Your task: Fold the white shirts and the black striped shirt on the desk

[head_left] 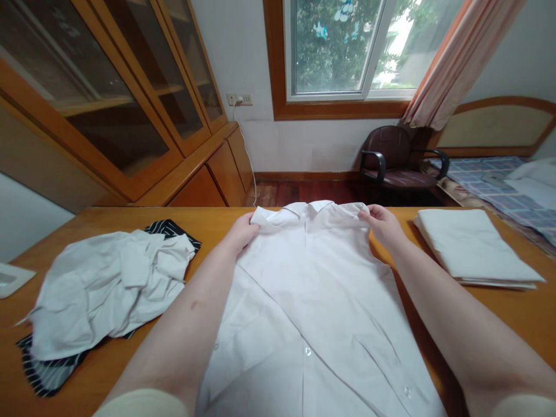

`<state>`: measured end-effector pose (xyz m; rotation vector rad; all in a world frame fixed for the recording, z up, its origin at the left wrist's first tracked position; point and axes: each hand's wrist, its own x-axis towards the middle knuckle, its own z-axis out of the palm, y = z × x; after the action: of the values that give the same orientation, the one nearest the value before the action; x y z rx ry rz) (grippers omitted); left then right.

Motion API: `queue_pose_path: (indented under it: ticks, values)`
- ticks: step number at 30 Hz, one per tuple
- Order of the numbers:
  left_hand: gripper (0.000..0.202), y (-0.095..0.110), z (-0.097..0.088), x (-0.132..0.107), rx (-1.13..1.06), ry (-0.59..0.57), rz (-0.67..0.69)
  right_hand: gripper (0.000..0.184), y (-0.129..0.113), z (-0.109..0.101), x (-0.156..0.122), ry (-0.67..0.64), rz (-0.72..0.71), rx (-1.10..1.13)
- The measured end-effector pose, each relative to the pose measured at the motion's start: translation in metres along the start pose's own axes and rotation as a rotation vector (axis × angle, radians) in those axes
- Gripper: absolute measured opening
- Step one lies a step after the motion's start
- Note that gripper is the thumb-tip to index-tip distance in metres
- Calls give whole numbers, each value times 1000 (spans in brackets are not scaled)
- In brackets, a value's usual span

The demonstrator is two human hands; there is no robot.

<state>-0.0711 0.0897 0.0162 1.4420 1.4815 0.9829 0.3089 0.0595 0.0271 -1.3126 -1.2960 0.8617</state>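
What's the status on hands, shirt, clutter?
Left hand, right hand each grip white shirt at shoulders. Shirt flat on table, buttons up. Crumpled clothes left, folded stack right.

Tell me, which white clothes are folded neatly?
The folded white stack on the right. The white shirt in the middle lies spread flat, and the left pile is crumpled.

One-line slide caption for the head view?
Left hand and right hand hold the shoulders of a white buttoned shirt flat on a wooden table, between crumpled white clothes and folded white cloth.

Shirt (313, 301) centred on table (217, 223), crumpled pile (104, 289) left, folded stack (473, 246) right
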Motion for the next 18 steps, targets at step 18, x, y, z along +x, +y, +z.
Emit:
queue_pose_path:
  ticks: [18]
  values:
    - [56, -38, 26, -70, 801, -244, 373, 47, 38, 16, -98, -369, -378, -894]
